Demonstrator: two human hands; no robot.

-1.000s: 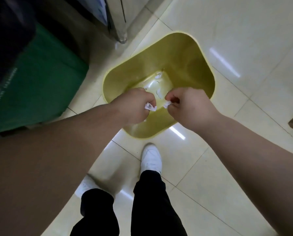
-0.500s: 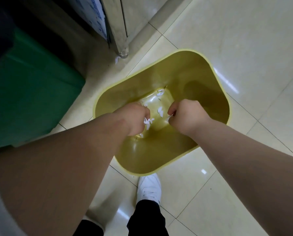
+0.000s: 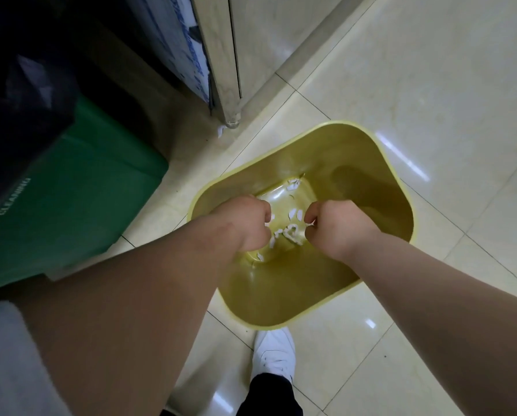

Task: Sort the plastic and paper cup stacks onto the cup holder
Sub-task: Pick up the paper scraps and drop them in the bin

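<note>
No cup stack or cup holder is in view. My left hand [image 3: 245, 225] and my right hand [image 3: 336, 228] are both fisted close together over the mouth of a yellow plastic bin [image 3: 356, 157] on the tiled floor. Each hand pinches a tiny white paper scrap at its fingertips. Several torn white paper scraps [image 3: 290, 234] are falling or lying between the hands, and more lie on the bin's bottom [image 3: 293, 184].
A green bin [image 3: 71, 211] with a black bag [image 3: 20, 85] stands at the left. A steel cabinet leg [image 3: 231, 115] rises beyond the yellow bin, with a white scrap [image 3: 220, 132] on the floor beside it. My white shoe [image 3: 273, 355] is just below the bin.
The view has dropped closer to the bin and both hands have sunk lower over its mouth. The scraps in my fingers have become smaller and more bits have fallen into the bin.
</note>
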